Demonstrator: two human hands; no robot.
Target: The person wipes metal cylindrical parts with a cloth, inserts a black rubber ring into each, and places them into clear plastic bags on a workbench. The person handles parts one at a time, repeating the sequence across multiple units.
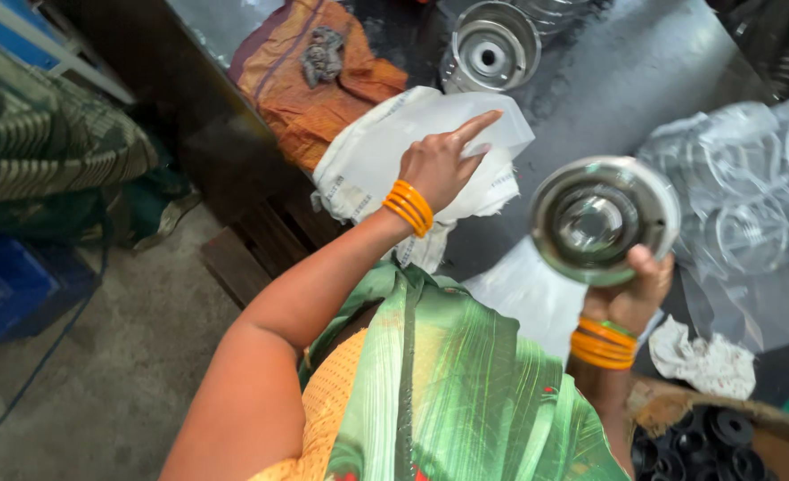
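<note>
My left hand [443, 165] rests on a stack of white plastic bags [372, 156], index finger stretched out, fingers pressing the top sheet. Orange bangles circle that wrist. My right hand [635, 289] holds up a round shiny metal part [601, 218], a disc with a stepped hollow centre, gripped at its lower rim. Orange and green bangles sit on the right wrist. Under the disc lies a flat clear plastic bag [528, 294].
A second metal part [490, 49] stands on the dark table [608, 85] at the back. Bagged metal parts [751, 196] pile at the right. An orange cloth [310, 98] lies at the left. A white rag [704, 361] and a box of black rings [706, 445] sit near right.
</note>
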